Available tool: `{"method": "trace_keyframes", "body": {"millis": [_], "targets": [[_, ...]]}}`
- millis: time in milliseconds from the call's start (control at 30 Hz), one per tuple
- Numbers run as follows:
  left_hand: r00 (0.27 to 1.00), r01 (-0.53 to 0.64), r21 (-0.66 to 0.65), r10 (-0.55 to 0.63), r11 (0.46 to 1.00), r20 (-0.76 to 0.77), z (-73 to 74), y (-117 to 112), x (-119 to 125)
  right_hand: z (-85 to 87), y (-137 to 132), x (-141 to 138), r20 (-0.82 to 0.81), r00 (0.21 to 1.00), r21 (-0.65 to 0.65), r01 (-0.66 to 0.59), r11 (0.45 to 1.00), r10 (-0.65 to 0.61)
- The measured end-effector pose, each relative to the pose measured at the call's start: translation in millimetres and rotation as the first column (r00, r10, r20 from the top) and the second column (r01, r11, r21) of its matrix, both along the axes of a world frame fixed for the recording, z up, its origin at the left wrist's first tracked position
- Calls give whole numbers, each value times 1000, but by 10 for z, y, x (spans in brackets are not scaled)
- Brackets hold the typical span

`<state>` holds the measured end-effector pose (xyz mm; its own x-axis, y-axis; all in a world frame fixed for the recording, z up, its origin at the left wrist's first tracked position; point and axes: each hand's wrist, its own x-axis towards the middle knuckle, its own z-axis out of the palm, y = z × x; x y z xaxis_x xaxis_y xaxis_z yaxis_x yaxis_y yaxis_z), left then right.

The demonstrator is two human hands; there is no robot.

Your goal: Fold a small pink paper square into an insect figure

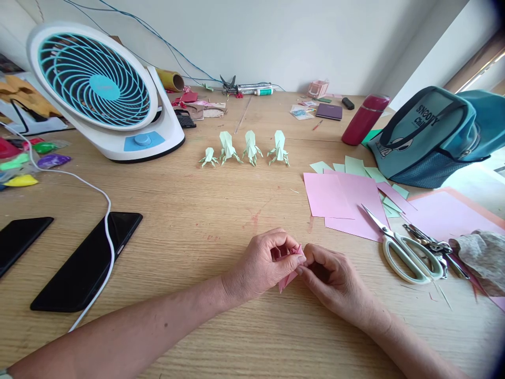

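A small folded piece of pink paper is between my hands, low in the middle of the head view. My left hand grips it, the thumb pressed over its upper part. Close on the right, my right hand pinches the paper's right edge between thumb and forefinger. Pointed pink folds stick out above and below the left thumb; the rest is covered by fingers. Farther back, several pale green folded paper figures with thin legs stand in a row.
Pink sheets and green paper scraps lie right of my hands, with scissors beside them. A blue bag and red bottle stand behind. On the left are a fan, a phone and a white cable.
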<state>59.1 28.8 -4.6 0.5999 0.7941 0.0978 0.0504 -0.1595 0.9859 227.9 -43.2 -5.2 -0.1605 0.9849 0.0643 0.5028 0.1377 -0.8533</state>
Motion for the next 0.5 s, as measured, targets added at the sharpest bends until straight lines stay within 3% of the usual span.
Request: {"method": "trace_keyframes", "body": {"millis": [233,500], "targets": [[1000,-20,61,20,998,-7,63,-22,-6,6,-2,-7,-11,999,22,-33,999,34],[995,-58,-69,63,996,71,97,109,-35,35,-30,9,-4,994,10,-113,994,113]]}}
